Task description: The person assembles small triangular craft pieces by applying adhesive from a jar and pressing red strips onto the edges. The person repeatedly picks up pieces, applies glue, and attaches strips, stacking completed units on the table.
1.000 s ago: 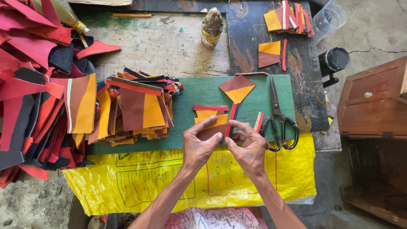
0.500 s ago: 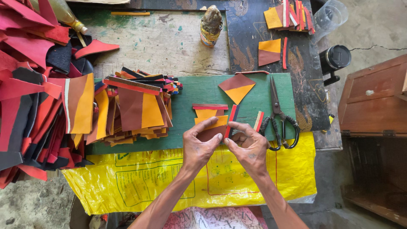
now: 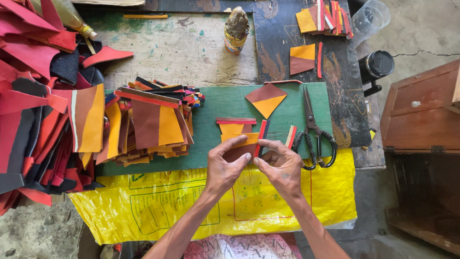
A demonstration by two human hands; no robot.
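Both hands meet over the near edge of a green cutting mat. The left hand pinches a brown-and-yellow leather piece between thumb and fingers, and the right hand grips a thin red-and-black strip against that piece's right edge; whether the strip is already stuck down is hard to tell from here. Just beyond lies a similar piece with a red strip along its top. Black-handled scissors rest to the right on the mat, a diamond-shaped patch sits farther back, and a stack of cut leather pieces lies to the left. A yellow plastic sack covers the table's near edge.
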